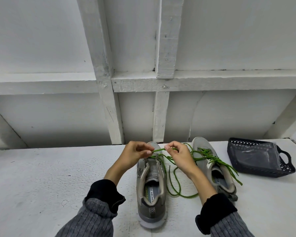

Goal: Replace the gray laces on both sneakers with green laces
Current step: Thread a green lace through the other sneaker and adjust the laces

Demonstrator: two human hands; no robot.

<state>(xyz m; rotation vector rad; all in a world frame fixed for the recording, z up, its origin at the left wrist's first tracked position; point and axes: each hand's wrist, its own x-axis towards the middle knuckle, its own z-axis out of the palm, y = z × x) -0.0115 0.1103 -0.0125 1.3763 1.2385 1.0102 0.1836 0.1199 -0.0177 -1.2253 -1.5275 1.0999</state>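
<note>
Two grey sneakers stand on the white table, toes pointing away from me. The near sneaker (151, 190) is in the middle; a green lace (175, 189) runs through its front eyelets and loops loose on the table to its right. My left hand (135, 155) pinches one stretch of this lace above the toe. My right hand (178, 155) pinches the same lace a little to the right. The right sneaker (218, 170) carries a green lace (210, 155) threaded across it, with the ends trailing toward its heel.
A dark plastic mesh basket (284, 167) with a clear plastic bag inside sits at the right side of the table. A white wall with wooden framing rises just behind the table's far edge.
</note>
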